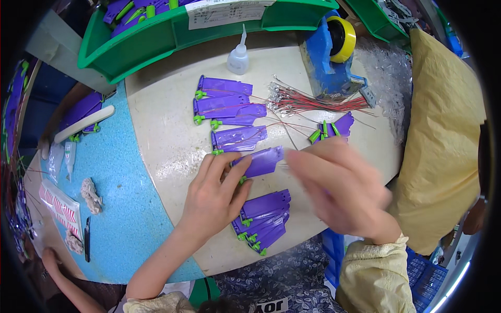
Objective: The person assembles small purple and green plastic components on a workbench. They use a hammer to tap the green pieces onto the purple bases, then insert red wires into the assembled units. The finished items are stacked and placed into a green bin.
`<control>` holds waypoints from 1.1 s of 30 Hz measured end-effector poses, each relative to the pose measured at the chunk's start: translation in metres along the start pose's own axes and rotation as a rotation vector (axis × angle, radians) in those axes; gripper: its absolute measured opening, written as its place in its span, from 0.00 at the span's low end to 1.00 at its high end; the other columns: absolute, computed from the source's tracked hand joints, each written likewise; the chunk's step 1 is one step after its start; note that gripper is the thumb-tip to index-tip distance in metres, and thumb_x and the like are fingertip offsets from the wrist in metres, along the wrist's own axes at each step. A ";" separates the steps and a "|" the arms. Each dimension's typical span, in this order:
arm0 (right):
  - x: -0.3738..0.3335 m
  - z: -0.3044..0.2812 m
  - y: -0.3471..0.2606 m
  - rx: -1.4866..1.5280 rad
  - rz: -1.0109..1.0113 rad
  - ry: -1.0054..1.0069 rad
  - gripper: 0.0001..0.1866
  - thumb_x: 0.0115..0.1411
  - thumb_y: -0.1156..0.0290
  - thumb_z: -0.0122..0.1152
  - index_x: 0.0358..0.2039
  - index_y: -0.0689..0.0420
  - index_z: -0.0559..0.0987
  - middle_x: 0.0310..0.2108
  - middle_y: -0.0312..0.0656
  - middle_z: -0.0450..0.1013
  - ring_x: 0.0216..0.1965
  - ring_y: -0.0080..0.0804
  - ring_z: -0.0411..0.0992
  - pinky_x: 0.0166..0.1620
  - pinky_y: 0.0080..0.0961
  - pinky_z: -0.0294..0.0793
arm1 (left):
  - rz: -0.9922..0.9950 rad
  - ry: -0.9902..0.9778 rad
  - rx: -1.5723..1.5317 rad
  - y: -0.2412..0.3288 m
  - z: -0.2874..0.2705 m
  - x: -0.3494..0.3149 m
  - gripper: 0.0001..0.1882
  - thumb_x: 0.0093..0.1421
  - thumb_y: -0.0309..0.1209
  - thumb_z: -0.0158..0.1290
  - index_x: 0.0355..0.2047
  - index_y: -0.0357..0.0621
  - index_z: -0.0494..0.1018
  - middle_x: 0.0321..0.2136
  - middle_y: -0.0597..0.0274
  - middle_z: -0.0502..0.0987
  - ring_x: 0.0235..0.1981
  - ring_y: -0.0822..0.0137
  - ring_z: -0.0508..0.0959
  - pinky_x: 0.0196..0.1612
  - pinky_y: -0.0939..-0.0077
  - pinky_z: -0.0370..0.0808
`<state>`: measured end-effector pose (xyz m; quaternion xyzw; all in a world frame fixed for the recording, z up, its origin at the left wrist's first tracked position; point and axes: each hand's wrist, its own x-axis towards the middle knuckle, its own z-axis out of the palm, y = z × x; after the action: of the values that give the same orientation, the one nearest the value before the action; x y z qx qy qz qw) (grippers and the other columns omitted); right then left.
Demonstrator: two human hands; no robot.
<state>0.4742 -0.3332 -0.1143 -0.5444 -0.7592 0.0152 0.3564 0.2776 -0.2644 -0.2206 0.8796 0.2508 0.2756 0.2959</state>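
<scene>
My left hand (211, 193) is closed on a flat purple plastic piece (265, 161) with a green end, held just above the table. At the piece's right end is my right hand (344, 188), blurred by motion. Its fingers are curled together, and what they pinch, if anything, cannot be made out. Beyond the left hand, several purple pieces (224, 86) with green ends lie in a column, thin red wires across them. Nearer to me, more purple pieces (266, 203) lie overlapped in a fanned row.
A bundle of red and black wires (318, 104) lies by a blue tape dispenser (329, 68). Behind stand a white dropper bottle (238, 58) and a green bin (172, 47). Green-tipped pieces (334, 128) lie right. A black-handled knife (87, 240) rests on the blue mat (130, 208); another person's arm (68, 281) is at lower left.
</scene>
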 end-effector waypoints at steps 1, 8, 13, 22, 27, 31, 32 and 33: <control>-0.012 0.017 0.003 0.005 0.111 -0.070 0.07 0.51 0.81 0.67 0.32 0.63 0.81 0.31 0.49 0.75 0.28 0.40 0.76 0.31 0.29 0.75 | 0.008 0.015 -0.029 0.000 0.003 0.003 0.24 0.49 0.22 0.64 0.48 0.35 0.75 0.43 0.52 0.74 0.38 0.55 0.75 0.39 0.64 0.76; -0.026 0.059 0.026 0.390 0.478 -0.395 0.04 0.49 0.81 0.66 0.27 0.65 0.81 0.27 0.47 0.74 0.24 0.43 0.75 0.29 0.33 0.73 | -0.049 0.034 -0.218 -0.004 0.009 -0.003 0.33 0.45 0.21 0.68 0.53 0.35 0.71 0.40 0.51 0.76 0.38 0.56 0.79 0.41 0.66 0.78; -0.011 0.064 0.037 0.514 0.626 -0.515 0.06 0.49 0.79 0.68 0.29 0.65 0.83 0.25 0.47 0.76 0.24 0.34 0.76 0.29 0.29 0.72 | -0.140 0.044 -0.333 -0.007 0.015 -0.007 0.35 0.45 0.22 0.70 0.54 0.37 0.71 0.42 0.52 0.78 0.38 0.62 0.81 0.43 0.71 0.81; -0.028 0.067 0.039 0.411 0.456 -0.387 0.06 0.50 0.77 0.70 0.28 0.65 0.83 0.25 0.44 0.74 0.24 0.35 0.73 0.29 0.30 0.72 | -0.110 0.037 -0.312 -0.006 0.013 -0.003 0.31 0.45 0.23 0.70 0.51 0.39 0.73 0.38 0.55 0.78 0.39 0.63 0.82 0.42 0.71 0.81; -0.022 0.070 0.038 0.373 0.428 -0.403 0.06 0.50 0.78 0.72 0.29 0.62 0.83 0.23 0.35 0.70 0.22 0.22 0.64 0.25 0.23 0.62 | -0.109 0.064 -0.298 -0.007 0.013 -0.003 0.31 0.45 0.23 0.71 0.51 0.39 0.74 0.36 0.55 0.78 0.36 0.63 0.82 0.40 0.73 0.81; -0.027 0.061 0.038 0.503 0.585 -0.475 0.06 0.51 0.78 0.71 0.30 0.62 0.84 0.23 0.36 0.69 0.22 0.20 0.61 0.24 0.23 0.59 | -0.090 0.068 -0.319 -0.009 0.014 -0.004 0.30 0.45 0.21 0.68 0.50 0.36 0.72 0.36 0.52 0.76 0.35 0.59 0.80 0.39 0.67 0.78; -0.027 0.059 0.038 0.530 0.644 -0.508 0.06 0.51 0.78 0.71 0.31 0.62 0.84 0.23 0.36 0.70 0.22 0.20 0.61 0.24 0.23 0.59 | -0.079 0.072 -0.331 -0.010 0.015 -0.005 0.30 0.45 0.19 0.67 0.50 0.35 0.71 0.37 0.51 0.76 0.35 0.56 0.79 0.39 0.65 0.77; -0.026 0.061 0.039 0.523 0.634 -0.507 0.05 0.52 0.78 0.70 0.29 0.63 0.83 0.23 0.38 0.71 0.22 0.24 0.64 0.26 0.25 0.61 | -0.084 0.072 -0.330 -0.010 0.015 -0.006 0.30 0.45 0.19 0.67 0.50 0.35 0.71 0.37 0.51 0.76 0.35 0.56 0.79 0.39 0.65 0.77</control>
<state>0.4761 -0.3172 -0.1894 -0.6203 -0.5895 0.4456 0.2630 0.2803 -0.2664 -0.2395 0.7974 0.2492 0.3316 0.4383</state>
